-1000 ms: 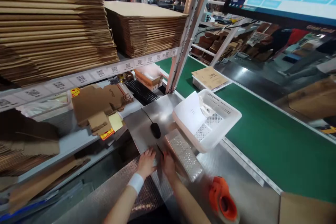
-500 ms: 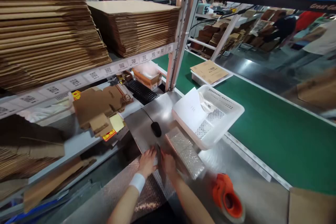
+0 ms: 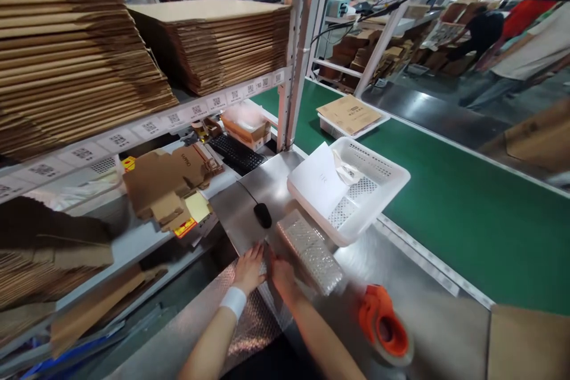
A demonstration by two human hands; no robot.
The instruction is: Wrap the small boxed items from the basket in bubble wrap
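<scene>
At 6 o'clock on the worktop [image 3: 267, 184], my left hand [image 3: 249, 268] and right hand [image 3: 281, 273] press flat, fingers open, on the bubble wrap sheet [image 3: 253, 320]. Judged light, limp and slippery; best gripped at its edge. Wrapped parcel [image 3: 310, 250] lies at 2 o'clock.

The desk [image 3: 276, 181] is bare sheet metal, brushed and faintly glossy, catching pale glare. Clear bubble wrap [image 3: 249, 320] with a pimply, shiny plastic skin lies under both hands, the left hand [image 3: 249, 267] and the right hand [image 3: 281, 271]; a wrapped bundle [image 3: 312, 252] just beside them has the same sheen. The left wrist wears a white cloth band [image 3: 233, 301]. The basket [image 3: 378, 175] is white perforated plastic, smooth and matt, holding a sheet of plain white paper [image 3: 316, 181]. The tape dispenser [image 3: 382, 328] is glossy orange plastic. The mouse [image 3: 262, 214] is matt black plastic. The stacked cardboard [image 3: 80, 53] is rough, dull brown. The conveyor belt [image 3: 463, 214] is matt green.
</scene>
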